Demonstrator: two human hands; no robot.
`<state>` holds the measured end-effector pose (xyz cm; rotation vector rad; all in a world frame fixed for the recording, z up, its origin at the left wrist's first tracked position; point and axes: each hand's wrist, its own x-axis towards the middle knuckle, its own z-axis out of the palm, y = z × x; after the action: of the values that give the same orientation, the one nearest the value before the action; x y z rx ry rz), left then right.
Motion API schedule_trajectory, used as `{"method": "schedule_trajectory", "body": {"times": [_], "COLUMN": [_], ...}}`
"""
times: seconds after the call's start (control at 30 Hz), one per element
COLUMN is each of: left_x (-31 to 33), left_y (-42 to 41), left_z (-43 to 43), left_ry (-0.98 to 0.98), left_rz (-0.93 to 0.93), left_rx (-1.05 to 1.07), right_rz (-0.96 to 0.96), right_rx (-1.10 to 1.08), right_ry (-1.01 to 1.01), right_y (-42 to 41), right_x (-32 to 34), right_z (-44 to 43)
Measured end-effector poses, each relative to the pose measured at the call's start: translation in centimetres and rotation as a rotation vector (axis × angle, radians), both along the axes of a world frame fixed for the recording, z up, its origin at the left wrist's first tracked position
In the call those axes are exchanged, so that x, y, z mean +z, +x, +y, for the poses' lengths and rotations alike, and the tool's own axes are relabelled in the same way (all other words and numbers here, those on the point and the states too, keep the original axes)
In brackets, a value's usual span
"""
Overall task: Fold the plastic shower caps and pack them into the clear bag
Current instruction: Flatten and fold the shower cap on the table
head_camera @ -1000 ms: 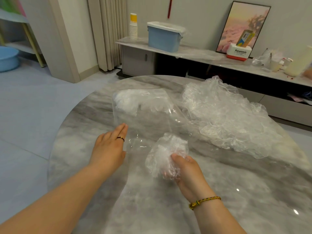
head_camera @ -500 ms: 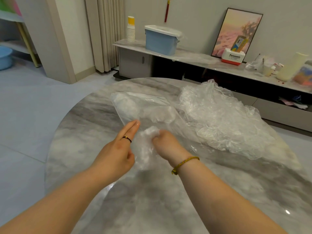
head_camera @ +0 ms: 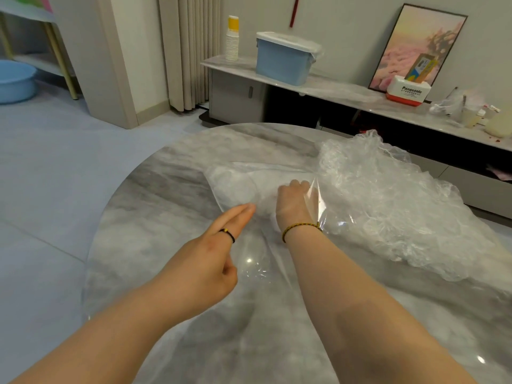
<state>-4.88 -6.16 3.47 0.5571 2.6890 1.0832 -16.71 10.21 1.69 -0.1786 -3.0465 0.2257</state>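
A: Checking hands. Status?
B: Left hand (head_camera: 210, 261): fingers straight, together, at the clear bag (head_camera: 235, 178) on the desk (head_camera: 166, 195). Right hand (head_camera: 293, 200): inside the bag, fingers curled (grip cannot be told). Shower caps (head_camera: 388, 198): piled just beside.

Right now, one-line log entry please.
right hand: inside clear bag, grasp hidden | left hand: open, fingertips at bag edge | shower caps: piled right of bag

Clear bag (head_camera: 243, 198) lying flat, folded caps (head_camera: 227, 178) bunched white at far end; crumpled shower caps (head_camera: 388, 200) heaped just right.
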Motion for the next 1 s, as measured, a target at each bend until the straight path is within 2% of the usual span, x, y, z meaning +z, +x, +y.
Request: {"method": "schedule_trajectory", "body": {"times": [0.23, 0.37, 0.57, 0.67, 0.77, 0.87, 1.0], "left_x": [-0.5, -0.7, -0.8, -0.7, -0.6, -0.5, -0.9], "left_y": [-0.9, -0.9, -1.1, -1.1, -1.1, -1.2, -1.7], "left_z": [0.3, 0.4, 0.3, 0.1, 0.0, 0.1, 0.1], "left_ry": [-0.152, -0.188, -0.19, -0.204, -0.21, -0.218, -0.237], "left_rz": [-0.042, -0.068, -0.078, -0.088, -0.11, -0.13, -0.133], "left_rx": [-0.038, -0.044, -0.02, -0.017, -0.005, 0.018, 0.062], "right_rz": [0.051, -0.076, -0.127, -0.152, -0.204, -0.178, -0.041], "right_rx": [0.128, 0.241, 0.26, 0.268, 0.174, 0.15, 0.158], "right_ry": [0.196, 0.393, 0.273, 0.283, 0.297, 0.416, 0.338], "right_y": [-1.7, -2.2, -2.5, -3.3, -4.2, -4.9, -5.1], "right_x": [-2.0, -2.9, -3.9, -4.6, -4.6, -4.6, -4.8], "right_z": [-0.2, 0.7, 0.2, 0.1, 0.5, 1.0, 0.6]}}
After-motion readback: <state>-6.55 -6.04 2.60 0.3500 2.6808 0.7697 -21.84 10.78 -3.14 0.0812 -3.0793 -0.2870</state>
